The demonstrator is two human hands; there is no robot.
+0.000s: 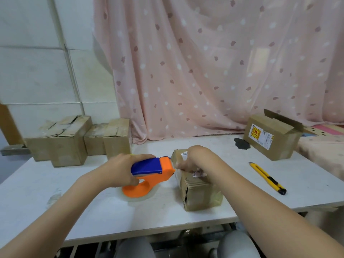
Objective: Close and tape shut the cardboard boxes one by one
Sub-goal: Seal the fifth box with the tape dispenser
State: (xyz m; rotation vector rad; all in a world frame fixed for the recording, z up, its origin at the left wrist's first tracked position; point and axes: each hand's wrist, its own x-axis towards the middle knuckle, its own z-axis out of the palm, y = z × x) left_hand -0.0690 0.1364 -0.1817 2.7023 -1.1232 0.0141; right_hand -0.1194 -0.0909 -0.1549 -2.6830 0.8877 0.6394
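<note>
Left hand: my left hand (pixel 122 169) is curled round the blue grip of the tape dispenser (pixel 151 174), thumb underneath, fingers over the top.
Tape dispenser: orange and blue, its clear roll lying close to the white table (pixel 93 207); its orange nose sits against the left side of the small cardboard box (pixel 197 187).
Right hand: my right hand (pixel 193 161) lies on top of the small box, fingers bent down over its left edge right beside the dispenser nose; whether they pinch tape I cannot tell.
Small box: closed, lying at the middle of the table, glossy with tape at its near end, a torn label on top.
Open box: a second cardboard box (pixel 270 140) stands at the far right of the table, one flap raised, a printed label on its front.
Utility knife: a yellow utility knife (pixel 267 177) lies on the table between the two boxes, well apart from my hand.
Far left: two closed boxes (pixel 78 140) sit against the wall.
Backdrop: a pink patterned curtain (pixel 204 71).
</note>
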